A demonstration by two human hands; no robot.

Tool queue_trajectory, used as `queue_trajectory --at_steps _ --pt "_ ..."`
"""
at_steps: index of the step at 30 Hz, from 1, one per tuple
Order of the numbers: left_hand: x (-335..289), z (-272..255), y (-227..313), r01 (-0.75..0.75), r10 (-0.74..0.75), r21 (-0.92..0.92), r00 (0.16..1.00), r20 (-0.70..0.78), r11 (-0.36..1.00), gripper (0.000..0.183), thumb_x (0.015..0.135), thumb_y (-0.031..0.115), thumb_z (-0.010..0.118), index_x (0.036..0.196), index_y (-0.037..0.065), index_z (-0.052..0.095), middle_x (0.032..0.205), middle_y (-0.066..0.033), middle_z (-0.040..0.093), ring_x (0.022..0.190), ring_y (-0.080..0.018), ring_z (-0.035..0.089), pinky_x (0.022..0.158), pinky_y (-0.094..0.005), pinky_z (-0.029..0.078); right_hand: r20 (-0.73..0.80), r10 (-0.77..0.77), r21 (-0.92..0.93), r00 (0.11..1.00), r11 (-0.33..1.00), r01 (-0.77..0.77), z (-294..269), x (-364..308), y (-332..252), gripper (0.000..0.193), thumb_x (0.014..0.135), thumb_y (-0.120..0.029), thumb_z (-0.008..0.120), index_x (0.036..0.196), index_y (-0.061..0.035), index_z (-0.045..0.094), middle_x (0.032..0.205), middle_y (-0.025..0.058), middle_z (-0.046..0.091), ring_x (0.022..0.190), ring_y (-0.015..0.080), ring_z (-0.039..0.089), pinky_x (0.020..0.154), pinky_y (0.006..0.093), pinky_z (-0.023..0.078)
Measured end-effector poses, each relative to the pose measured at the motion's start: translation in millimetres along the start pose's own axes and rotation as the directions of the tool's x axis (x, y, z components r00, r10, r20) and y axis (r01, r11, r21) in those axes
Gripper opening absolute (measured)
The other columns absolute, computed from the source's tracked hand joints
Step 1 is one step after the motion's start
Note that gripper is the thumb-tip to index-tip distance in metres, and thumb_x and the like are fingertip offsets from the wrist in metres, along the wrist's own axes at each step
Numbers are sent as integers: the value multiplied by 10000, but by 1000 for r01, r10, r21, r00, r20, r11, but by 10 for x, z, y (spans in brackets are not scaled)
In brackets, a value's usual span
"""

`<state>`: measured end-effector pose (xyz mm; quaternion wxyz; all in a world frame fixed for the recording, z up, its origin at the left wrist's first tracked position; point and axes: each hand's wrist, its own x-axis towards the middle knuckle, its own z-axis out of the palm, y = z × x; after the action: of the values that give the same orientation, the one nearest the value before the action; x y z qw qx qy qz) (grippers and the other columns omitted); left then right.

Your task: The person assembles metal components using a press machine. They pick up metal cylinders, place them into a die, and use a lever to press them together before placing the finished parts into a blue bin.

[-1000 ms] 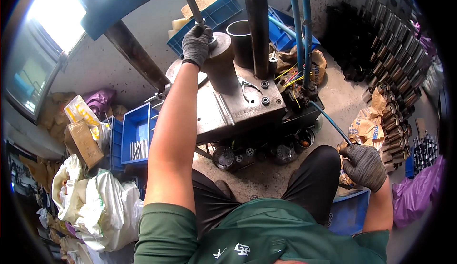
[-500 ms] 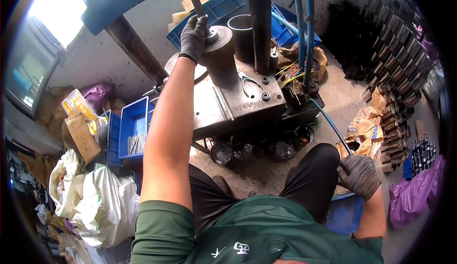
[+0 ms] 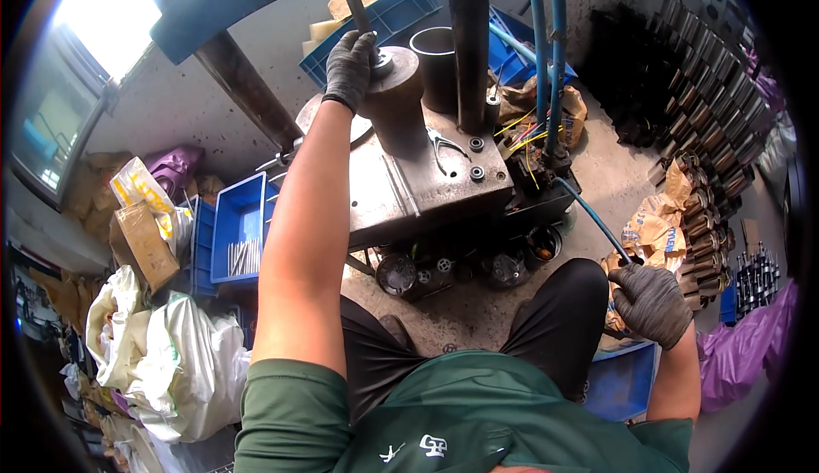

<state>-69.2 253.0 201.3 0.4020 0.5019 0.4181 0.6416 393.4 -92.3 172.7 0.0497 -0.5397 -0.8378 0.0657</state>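
Note:
In a grey glove, my left hand [image 3: 350, 68] closes round the lower end of an upright metal rod [image 3: 354, 2]. The rod stands over a small dark ring-shaped part [image 3: 382, 65] on top of a thick metal cylinder [image 3: 397, 119]. My fingers partly hide where rod and ring meet. To the lower right, my gloved right hand [image 3: 655, 304] grips the end of a blue lever [image 3: 597, 221]. On the steel bench [image 3: 367, 204] lie circlip pliers [image 3: 444, 153], two small bearings [image 3: 477, 158] and thin metal rods [image 3: 399, 185].
A blue crossbeam [image 3: 230, 4] and steel columns [image 3: 473, 46] frame the bench. A hollow tube [image 3: 435, 68] stands behind the cylinder. A blue bin [image 3: 241, 226] with metal pins is at left, beside white sacks [image 3: 192, 366]. Stacked metal tubes [image 3: 712, 89] line the right.
My right hand has shifted slightly right, and its grip on the lever looks turned. My left hand stays at the rod, almost unmoved.

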Motion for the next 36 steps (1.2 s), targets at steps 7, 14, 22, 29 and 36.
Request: queue_trajectory --at_steps 7,14,22,29,36 --pt "83 -68 -75 -29 29 -1 999 28 1000 112 1000 147 613 970 42 642 726 -7 535 633 -107 520 555 -279 535 32 -47 1 998 999 47 -38 12 50 219 887 -201 667 1030 -39 700 899 185 700 811 397 685 752 486 552" --pt "14 -17 -16 -17 17 8 1000 22 1000 109 999 142 614 988 36 639 744 -9 533 639 -110 530 548 -276 576 -120 -78 77 990 993 88 -68 47 43 230 894 -201 662 1057 -47 711 908 195 703 819 387 689 746 480 550" --pt "41 -20 -41 -56 56 8 998 15 998 142 1006 120 598 1117 36 625 791 -5 545 671 -104 553 571 -290 610 -32 -25 -35 999 999 24 -208 166 22 204 892 -159 652 1048 -39 706 928 190 703 834 386 689 756 476 546" --pt "11 -104 -41 -42 41 13 999 21 999 174 1015 137 597 1163 50 625 804 5 551 722 -96 561 609 -275 594 -770 -217 -169 600 976 136 -809 1334 76 193 914 27 628 1097 26 691 1023 190 717 966 345 706 882 376 565" --pt "96 -50 -136 -81 82 -29 995 49 996 191 1035 171 606 1199 75 625 834 25 567 703 -69 506 640 -237 499 -788 -85 -89 609 996 24 -1135 2175 419 199 975 -161 613 1104 -35 699 1043 159 728 987 330 708 883 388 572"
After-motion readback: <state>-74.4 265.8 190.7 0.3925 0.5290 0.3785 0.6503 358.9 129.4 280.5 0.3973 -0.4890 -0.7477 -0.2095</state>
